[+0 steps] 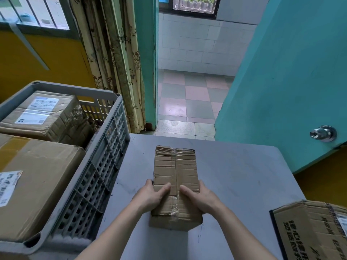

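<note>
Both hands grasp the near end of the box point(175, 166). Your left hand point(153, 196) curls round its left edge and your right hand point(200, 198) round its right edge, with the thumbs lying on top on either side of the tape point(175, 160). The box lies flat on the table point(234, 175), at lower centre of the frame, with its long axis pointing away from you. It is apart from the crate point(97, 166) at left and the printed box point(309, 231) at lower right.

Likely hazards:

1. **Tipping.** You hold one end only. If you lift from this grip, the far end may sag or swing, and the box may slide out of your fingers.
2. **Crushing.** The cardboard looks creased and the tape wrinkled. A hard squeeze, or thumbs pressed into the seam, may buckle the top or split the tape.
3. **Overshoot.** The table's far edge lies beyond the box, toward the middle of the frame. A long push forward may carry the box over it.
4. **Collision.** A swing to the left may strike the crate wall. A swing to the right may nudge the printed box, which sits at the table's edge.
</note>
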`<state>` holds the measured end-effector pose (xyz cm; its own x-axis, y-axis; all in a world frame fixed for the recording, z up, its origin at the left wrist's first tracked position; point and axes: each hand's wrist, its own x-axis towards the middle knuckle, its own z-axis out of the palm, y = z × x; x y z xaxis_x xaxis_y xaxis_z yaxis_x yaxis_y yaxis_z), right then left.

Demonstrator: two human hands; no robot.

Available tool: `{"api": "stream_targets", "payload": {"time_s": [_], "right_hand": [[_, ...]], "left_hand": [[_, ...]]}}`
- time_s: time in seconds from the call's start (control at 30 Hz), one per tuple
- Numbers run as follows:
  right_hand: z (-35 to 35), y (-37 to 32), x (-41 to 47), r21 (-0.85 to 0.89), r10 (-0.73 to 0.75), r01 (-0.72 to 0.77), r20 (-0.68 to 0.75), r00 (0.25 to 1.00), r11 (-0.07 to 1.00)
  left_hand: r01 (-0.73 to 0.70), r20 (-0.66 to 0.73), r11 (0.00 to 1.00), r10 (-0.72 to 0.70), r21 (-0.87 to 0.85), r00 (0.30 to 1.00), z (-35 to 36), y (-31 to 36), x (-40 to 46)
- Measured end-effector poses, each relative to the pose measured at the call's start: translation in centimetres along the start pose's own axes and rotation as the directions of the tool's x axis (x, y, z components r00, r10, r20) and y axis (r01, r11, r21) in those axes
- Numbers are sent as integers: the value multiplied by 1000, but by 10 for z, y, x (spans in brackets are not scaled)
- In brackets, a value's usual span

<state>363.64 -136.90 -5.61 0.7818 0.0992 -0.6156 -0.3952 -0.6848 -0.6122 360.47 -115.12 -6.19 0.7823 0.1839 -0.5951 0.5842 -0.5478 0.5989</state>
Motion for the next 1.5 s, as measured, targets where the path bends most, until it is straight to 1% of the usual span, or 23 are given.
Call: {"api": "stream_targets", "payload": {"time_s": [0.07, 0.1, 0.2, 0.3, 0.37, 0.43, 0.5, 0.57, 0.63, 0.73, 0.8, 0.87, 0.93, 0.97, 1.03, 1.13, 1.23, 1.3, 1.37, 1.43, 1.5], "right_hand": [[-6, -9, 5, 20, 14, -14, 18, 1000, 1000], [-7, -14, 8, 19, 20, -20, 10, 1000, 1000], [-5, -19, 18, 11, 29, -29, -47, 998, 1000], [-3, -17, 23, 9, 28, -27, -48, 998, 1000], [-10, -18, 26, -2, 53, -54, -7, 999, 999], [-20, -27, 31, -61, 75, -73, 28, 997, 995], [-27, -43, 39, -165, 67, -73, -42, 997, 984], [-30, -54, 52, -205, 42, -66, -117, 992, 977], [-29, -60, 59, -209, 46, -70, -116, 992, 975], [-28, -56, 63, -164, 56, -73, -109, 992, 984], [-27, -55, 66, -167, 51, -68, -103, 993, 984], [-31, -57, 69, -185, 75, -85, -61, 995, 979], [-39, -62, 71, -183, 109, -111, -24, 994, 977], [-43, -66, 74, -177, 129, -131, -22, 991, 975], [-48, -76, 80, -136, 166, -171, -49, 985, 976], [-46, -77, 89, -161, 162, -172, -72, 984, 972], [-41, -69, 92, -131, 166, -172, -49, 985, 976], [-43, -68, 93, -107, 183, -185, -22, 983, 977], [-49, -72, 93, -79, 231, -228, 24, 973, 970], [-55, -77, 94, -49, 284, -281, 86, 955, 958], [-58, -81, 95, 3, 316, -320, 136, 939, 947]], "left_hand": [[51, -22, 996, -50, 69, 999, -5, 11, 7], [54, -46, 995, -50, 86, 998, -6, 14, 11], [-7, -79, 996, 14, 88, 997, -5, 16, 17], [-15, -60, 998, 18, 56, 998, -4, 8, 22], [7, -4, 1000, -7, 29, 1000, -9, 10, 30], [49, 25, 997, -51, 58, 998, -17, 21, 40], [79, -22, 990, -77, 116, 997, -25, 37, 48], [77, -88, 987, -65, 141, 994, -29, 48, 61], [49, -111, 986, -31, 158, 993, -29, 53, 69], [-11, -110, 992, 25, 126, 994, -25, 48, 76], [-37, -127, 991, 53, 125, 990, -25, 44, 79], [-24, -98, 990, 38, 136, 994, -26, 45, 80], [18, -34, 991, -14, 136, 999, -32, 53, 84], [44, -14, 990, -43, 134, 999, -36, 59, 86], [76, -16, 986, -75, 145, 997, -45, 68, 93], [68, -45, 982, -61, 177, 997, -44, 69, 102], [29, -59, 979, -18, 202, 998, -39, 65, 102], [34, -32, 981, -28, 190, 999, -41, 65, 102], [60, 27, 985, -65, 162, 998, -47, 68, 100], [94, 79, 978, -111, 187, 991, -53, 71, 102], [117, 89, 971, -138, 207, 986, -54, 75, 104]]}}
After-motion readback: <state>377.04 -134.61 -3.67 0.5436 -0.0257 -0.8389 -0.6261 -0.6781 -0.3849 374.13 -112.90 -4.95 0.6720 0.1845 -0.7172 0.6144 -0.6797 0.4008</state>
